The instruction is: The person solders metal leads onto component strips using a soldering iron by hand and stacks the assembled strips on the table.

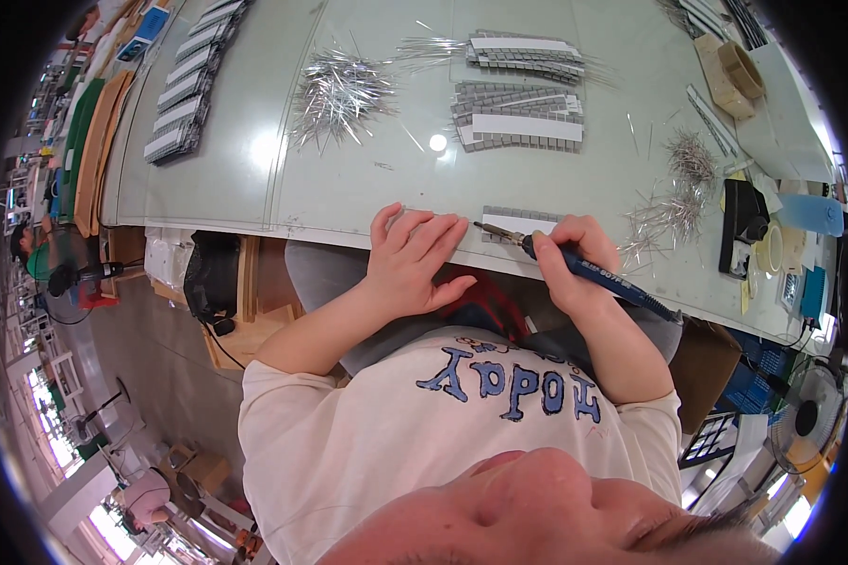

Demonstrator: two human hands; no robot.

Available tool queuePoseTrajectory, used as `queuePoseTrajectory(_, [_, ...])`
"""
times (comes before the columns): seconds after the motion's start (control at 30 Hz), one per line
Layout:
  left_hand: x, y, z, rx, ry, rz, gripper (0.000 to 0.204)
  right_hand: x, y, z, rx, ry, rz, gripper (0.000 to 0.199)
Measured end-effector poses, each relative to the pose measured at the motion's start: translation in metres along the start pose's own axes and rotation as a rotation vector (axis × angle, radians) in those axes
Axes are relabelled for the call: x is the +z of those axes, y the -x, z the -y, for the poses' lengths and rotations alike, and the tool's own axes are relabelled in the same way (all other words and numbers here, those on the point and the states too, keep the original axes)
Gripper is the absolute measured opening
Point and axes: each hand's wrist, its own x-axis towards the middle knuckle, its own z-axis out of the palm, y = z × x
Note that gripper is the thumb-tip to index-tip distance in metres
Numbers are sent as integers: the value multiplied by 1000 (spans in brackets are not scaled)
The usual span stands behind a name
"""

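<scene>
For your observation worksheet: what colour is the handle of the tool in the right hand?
Blue, on the soldering iron handle in the right hand; head view.

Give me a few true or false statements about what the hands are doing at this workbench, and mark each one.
1. The right hand holds a blue-handled soldering iron. True.
2. The iron's tip points at a strip of small grey parts at the table edge. True.
3. The left hand grips a pair of pliers. False: it rests flat on the table edge, holding nothing.
4. The pile of thin metal pins lies under the left hand. False: it lies farther back on the table.
</scene>
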Motion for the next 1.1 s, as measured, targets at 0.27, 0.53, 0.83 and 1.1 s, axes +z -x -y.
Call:
queuePoseTrajectory(0.27, [-2, 2, 1, -7, 34, -18, 57, 0, -10, -4, 158, -148, -42, 21])
queuePoseTrajectory(0.53, [3, -16, -24, 112, 209, -26, 50, -28, -23, 4, 457, -552, -323, 19])
queuePoseTrajectory(0.83, [10, -43, -49, 159, 108, 197, 51, -63, -26, 7, 269, -520, -512, 18])
queuePoseTrajectory(1.1, [-15, -79, -17, 211, 198, 107, 35, -104, -31, 12, 17, -524, -854, 11])
